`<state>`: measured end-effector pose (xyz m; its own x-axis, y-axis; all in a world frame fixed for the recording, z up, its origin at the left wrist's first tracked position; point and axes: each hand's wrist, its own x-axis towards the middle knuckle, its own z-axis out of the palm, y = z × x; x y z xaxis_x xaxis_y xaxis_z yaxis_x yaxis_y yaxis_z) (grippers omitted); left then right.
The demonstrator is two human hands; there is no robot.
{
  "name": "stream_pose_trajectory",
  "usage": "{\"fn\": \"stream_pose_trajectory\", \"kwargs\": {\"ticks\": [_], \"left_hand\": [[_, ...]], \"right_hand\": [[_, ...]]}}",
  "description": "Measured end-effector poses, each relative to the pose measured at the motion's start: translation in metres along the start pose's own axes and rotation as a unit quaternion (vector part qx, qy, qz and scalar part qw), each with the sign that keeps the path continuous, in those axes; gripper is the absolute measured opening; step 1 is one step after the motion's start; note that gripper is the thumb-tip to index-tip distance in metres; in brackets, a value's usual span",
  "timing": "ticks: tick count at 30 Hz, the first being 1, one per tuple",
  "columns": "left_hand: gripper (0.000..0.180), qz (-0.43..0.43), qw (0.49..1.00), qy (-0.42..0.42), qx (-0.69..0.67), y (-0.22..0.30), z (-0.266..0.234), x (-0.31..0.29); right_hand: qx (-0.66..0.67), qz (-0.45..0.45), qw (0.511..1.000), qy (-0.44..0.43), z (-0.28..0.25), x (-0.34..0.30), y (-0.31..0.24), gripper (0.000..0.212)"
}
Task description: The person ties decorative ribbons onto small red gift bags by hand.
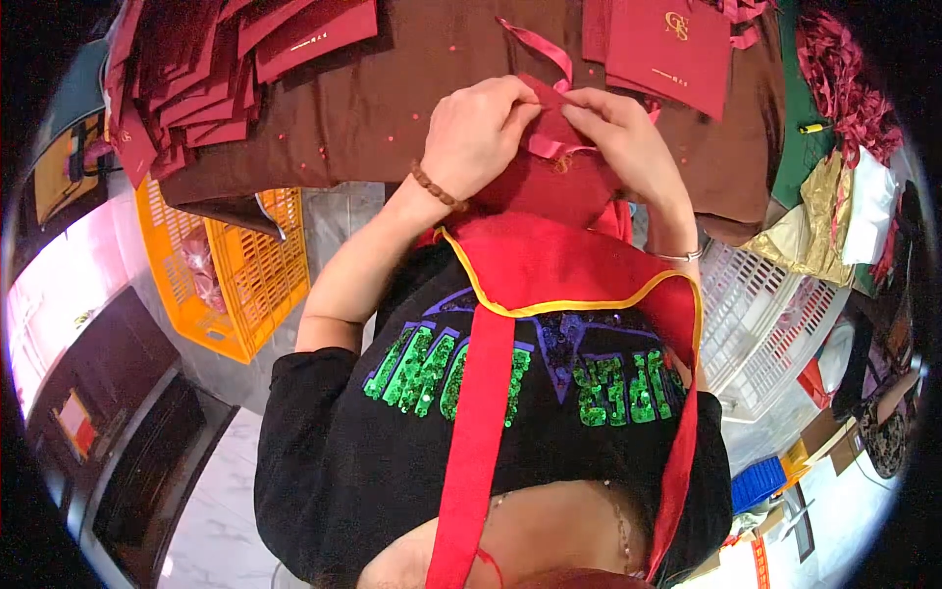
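A: In the head view, what are the two hands on?

B: Both meet at the near edge of the worktop, which is draped in brown cloth. The left hand is pinched shut on the top of a small dark red bag, thumb and forefinger closed on its rim. The right hand is also closed, its fingertips nipping a pink ribbon at the bag's mouth. My guess is that one hand steadies the bag so the other can work the ribbon.

A: Where does the bag sit?

B: Between the hands, partly over the worktop's edge and just above the red apron with yellow trim.

A: And round about?

B: A heap of flat dark red bags lies at the far left of the worktop, and another such bag at the far right, likely kept within reach. An orange crate stands below on the left, a white crate on the right.

A: Anything unclear?

B: The ribbon's end under the right fingers is hidden, so I cannot tell whether it is knotted or threaded. The bag's lower part merges with the apron. The clutter at the right rim is too bent and small to make out.
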<state>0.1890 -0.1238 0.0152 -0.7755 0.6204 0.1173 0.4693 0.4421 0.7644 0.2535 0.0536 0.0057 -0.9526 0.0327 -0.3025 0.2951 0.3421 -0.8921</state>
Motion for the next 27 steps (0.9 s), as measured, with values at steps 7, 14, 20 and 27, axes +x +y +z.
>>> {"fn": "stream_pose_trajectory", "kwargs": {"ticks": [7,14,20,27], "left_hand": [[0.011,0.01,0.999,0.017,0.037,0.002,0.009,0.001],[0.013,-0.015,1.0,0.018,0.007,0.001,0.008,0.002],[0.01,0.053,0.995,0.062,0.051,0.006,0.018,0.001],[0.009,0.179,0.952,0.055,0.243,0.017,0.014,0.0]], "right_hand": [[0.068,0.008,0.997,-0.026,-0.003,-0.003,-0.002,0.03],[0.105,0.016,0.994,-0.029,-0.002,-0.007,-0.004,0.031],[0.116,0.023,0.993,-0.032,0.0,-0.006,0.003,0.031],[0.041,0.007,0.999,0.002,0.005,-0.011,-0.004,0.033]]}}
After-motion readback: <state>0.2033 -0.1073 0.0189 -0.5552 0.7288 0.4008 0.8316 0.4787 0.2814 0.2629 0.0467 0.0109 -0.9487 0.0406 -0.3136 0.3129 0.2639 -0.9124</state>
